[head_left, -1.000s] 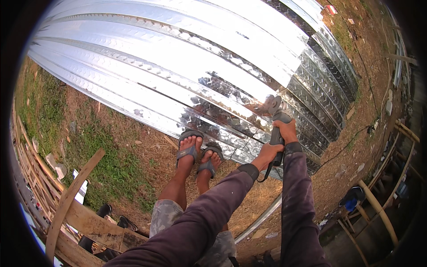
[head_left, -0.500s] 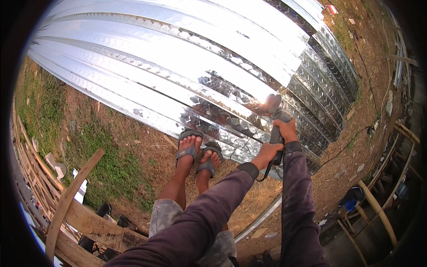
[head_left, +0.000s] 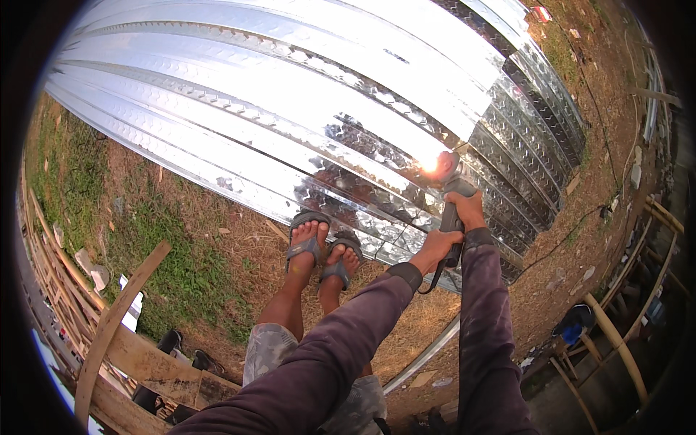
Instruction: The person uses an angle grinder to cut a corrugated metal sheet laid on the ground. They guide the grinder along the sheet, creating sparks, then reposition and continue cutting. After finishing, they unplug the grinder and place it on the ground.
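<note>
Here the left hand (head_left: 438,251) and right hand (head_left: 468,209) both have fingers wrapped round the grinder (head_left: 449,219), at three o'clock over the silver sheet (head_left: 239,65)! Best hold it firmly, sandalled feet (head_left: 308,243), at its eight o'clock, well clear.

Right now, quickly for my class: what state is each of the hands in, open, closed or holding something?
Left hand: closed, holding the rear of the angle grinder.
Right hand: closed, holding the same angle grinder farther forward.
</note>
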`<state>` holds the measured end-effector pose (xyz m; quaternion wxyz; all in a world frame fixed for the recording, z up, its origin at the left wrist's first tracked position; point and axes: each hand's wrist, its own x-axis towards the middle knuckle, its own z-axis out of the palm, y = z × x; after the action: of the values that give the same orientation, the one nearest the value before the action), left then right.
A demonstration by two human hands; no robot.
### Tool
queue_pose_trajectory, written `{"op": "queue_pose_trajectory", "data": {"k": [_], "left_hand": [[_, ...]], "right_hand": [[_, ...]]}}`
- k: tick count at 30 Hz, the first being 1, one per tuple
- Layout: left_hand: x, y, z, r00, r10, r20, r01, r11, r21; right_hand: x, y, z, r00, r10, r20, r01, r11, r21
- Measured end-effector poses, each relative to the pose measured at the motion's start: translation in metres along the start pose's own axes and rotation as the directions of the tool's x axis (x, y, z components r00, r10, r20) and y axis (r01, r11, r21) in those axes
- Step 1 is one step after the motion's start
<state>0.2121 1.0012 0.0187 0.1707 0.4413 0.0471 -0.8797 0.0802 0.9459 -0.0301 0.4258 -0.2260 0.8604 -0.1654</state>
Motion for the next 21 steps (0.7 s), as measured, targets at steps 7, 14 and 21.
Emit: {"op": "queue_pose_trajectory", "data": {"k": [7,14,21], "left_hand": [[0.002,0.004,0.002,1.000,-0.004,0.001,0.004,0.999,-0.032],[0.006,0.007,0.002,1.000,0.015,-0.021,-0.014,1.000,0.022],[0.007,0.008,0.011,1.000,0.002,-0.030,-0.002,1.000,0.010]], "right_hand": [[0.002,-0.008,-0.001,1.000,0.017,-0.002,-0.017,1.000,0.016],[0.001,-0.016,-0.001,0.999,0.004,0.037,-0.007,0.998,0.064],[0.017,0.000,-0.010,0.998,-0.049,-0.031,0.050,0.998,0.044]]}}
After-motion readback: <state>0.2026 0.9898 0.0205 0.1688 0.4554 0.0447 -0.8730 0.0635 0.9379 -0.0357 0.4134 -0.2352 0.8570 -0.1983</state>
